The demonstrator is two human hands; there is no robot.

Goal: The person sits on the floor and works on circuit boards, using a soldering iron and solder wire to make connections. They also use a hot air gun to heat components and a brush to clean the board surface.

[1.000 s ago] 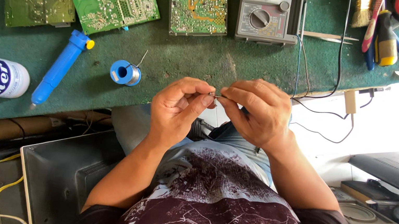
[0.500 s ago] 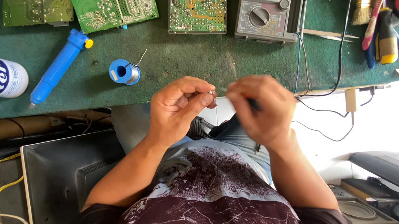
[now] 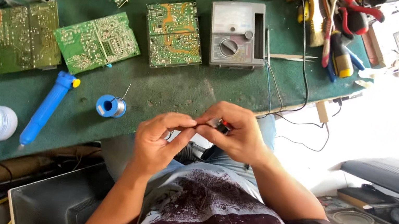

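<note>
Left hand (image 3: 158, 140) and right hand (image 3: 238, 133) both pinch a small dark component (image 3: 220, 125) by its ends; it looks light, stiff and easily dropped

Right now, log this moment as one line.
left hand: pinching small part | right hand: gripping same part | nearby: solder spool, blue desoldering pump | surface: green bench
</note>
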